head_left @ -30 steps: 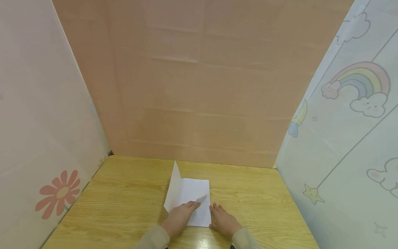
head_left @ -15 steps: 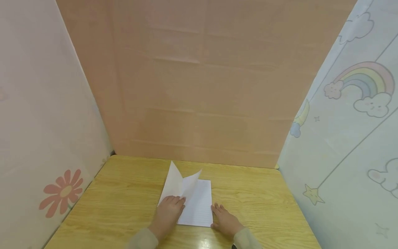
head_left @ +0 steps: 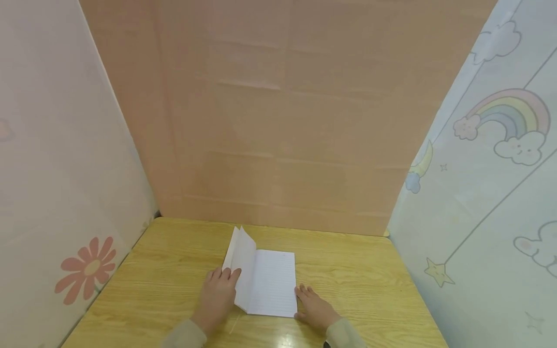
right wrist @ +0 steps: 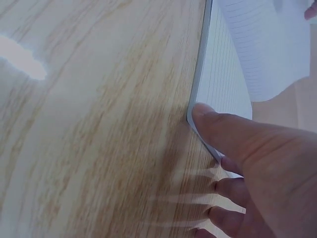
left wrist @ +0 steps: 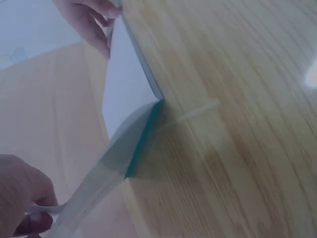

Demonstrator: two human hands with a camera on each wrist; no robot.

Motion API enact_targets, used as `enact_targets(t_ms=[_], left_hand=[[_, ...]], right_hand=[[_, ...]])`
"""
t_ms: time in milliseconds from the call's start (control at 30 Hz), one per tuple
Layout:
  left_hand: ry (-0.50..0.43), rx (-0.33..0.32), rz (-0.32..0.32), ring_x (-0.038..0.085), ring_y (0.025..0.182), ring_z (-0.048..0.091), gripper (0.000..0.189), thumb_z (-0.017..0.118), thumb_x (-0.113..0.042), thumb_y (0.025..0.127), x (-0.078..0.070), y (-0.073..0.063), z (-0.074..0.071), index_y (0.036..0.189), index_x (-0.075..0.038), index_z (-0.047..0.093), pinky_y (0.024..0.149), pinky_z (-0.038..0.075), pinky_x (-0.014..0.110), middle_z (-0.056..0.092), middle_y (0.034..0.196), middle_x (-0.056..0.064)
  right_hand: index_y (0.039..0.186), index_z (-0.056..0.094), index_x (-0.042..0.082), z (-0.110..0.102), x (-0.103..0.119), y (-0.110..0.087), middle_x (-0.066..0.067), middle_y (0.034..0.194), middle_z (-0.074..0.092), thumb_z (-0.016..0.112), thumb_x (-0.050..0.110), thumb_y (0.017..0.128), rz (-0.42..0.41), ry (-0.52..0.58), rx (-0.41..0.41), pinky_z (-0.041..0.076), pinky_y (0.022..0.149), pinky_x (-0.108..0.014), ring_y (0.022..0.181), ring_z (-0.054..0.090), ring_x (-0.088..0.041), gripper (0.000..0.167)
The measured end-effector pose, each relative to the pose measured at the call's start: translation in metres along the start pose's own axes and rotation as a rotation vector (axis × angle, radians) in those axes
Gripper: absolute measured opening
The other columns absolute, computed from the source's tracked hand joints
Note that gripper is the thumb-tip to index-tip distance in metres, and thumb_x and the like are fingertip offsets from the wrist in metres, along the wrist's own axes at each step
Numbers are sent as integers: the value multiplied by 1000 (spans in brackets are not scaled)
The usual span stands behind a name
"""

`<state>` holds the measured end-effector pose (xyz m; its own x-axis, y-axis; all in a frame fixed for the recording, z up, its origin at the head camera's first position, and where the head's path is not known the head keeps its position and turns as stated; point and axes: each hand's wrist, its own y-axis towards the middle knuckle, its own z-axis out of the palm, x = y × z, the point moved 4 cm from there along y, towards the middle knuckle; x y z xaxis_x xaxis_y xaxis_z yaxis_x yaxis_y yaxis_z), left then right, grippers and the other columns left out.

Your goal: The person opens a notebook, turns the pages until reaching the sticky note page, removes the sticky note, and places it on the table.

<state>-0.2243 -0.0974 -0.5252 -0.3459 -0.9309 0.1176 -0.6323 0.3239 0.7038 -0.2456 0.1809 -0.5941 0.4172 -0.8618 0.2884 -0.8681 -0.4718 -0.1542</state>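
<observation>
An open notebook point(head_left: 274, 284) with lined white paper lies in the middle of the table, its right-hand page facing up. On its left side a turned page point(head_left: 245, 273) stands tilted up, along with the cover behind it. My left hand point(head_left: 216, 297) pinches that raised page by its outer edge, between thumb and fingers in the left wrist view. A green strip point(left wrist: 143, 141) shows along the cover's edge there. My right hand point(head_left: 316, 308) rests at the notebook's lower right edge. Its thumb point(right wrist: 218, 124) touches the corner while the fingers lie on the tabletop.
The wood-grain table point(head_left: 361, 275) meets a tan backdrop point(head_left: 278, 145) at the far edge. White patterned sheets hang on both sides, a flower point(head_left: 89, 266) on the left and a rainbow point(head_left: 509, 108) on the right.
My left hand has moved left, carrying the page from the notebook's right side over to the raised cover. The right-hand page is now uncovered. My right hand has stayed in place.
</observation>
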Motion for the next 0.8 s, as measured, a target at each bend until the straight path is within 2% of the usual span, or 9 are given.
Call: enact_targets(t_ms=[67, 267, 333, 500, 633, 700, 800], left_hand=[[33, 64, -17, 26, 73, 58, 43, 81, -11, 60, 5, -4, 4, 101, -13, 68, 67, 48, 37, 60, 76, 4], [101, 337, -111, 26, 79, 59, 34, 79, -11, 72, 20, -17, 15, 102, -10, 63, 76, 51, 41, 61, 82, 7], [107, 429, -134, 27, 82, 60, 29, 76, -12, 76, 24, -21, 18, 102, -11, 64, 79, 51, 42, 63, 84, 9], [58, 595, -181, 32, 89, 63, 22, 68, -15, 86, 36, -32, 35, 108, -14, 67, 86, 51, 49, 68, 89, 13], [5, 673, -221, 35, 91, 62, 25, 64, -13, 88, 41, -39, 47, 113, -14, 66, 83, 50, 52, 67, 91, 17], [-11, 685, -233, 36, 92, 61, 26, 64, -13, 88, 41, -40, 48, 114, -14, 66, 83, 50, 53, 66, 93, 18], [-18, 664, -236, 36, 93, 58, 26, 64, -13, 87, 40, -39, 47, 113, -14, 66, 79, 50, 53, 61, 96, 18]], right_hand=[[144, 41, 1, 0, 0, 0, -22, 150, 37, 68, 38, 86, 8, 5, 3, 41, 104, -56, 134, 40, -44, 74], [144, 41, 1, 0, 0, 1, -22, 150, 37, 68, 38, 85, 12, 3, 9, 42, 104, -55, 134, 40, -44, 74], [144, 41, 1, -1, 1, 1, -22, 150, 37, 69, 38, 85, 13, 2, 10, 42, 104, -55, 134, 40, -44, 74], [144, 42, 1, -1, 2, 1, -23, 150, 37, 69, 38, 85, 13, 5, 10, 42, 104, -55, 134, 40, -45, 74], [144, 41, 1, -3, 4, 2, -23, 150, 37, 69, 37, 86, 19, 13, 16, 41, 104, -57, 134, 40, -45, 74], [144, 41, 1, -3, 5, 3, -24, 150, 37, 68, 37, 86, 26, 12, 22, 41, 104, -57, 134, 39, -46, 74], [144, 41, 1, -4, 5, 3, -24, 150, 37, 68, 37, 86, 33, 5, 24, 41, 104, -57, 134, 39, -45, 74]])
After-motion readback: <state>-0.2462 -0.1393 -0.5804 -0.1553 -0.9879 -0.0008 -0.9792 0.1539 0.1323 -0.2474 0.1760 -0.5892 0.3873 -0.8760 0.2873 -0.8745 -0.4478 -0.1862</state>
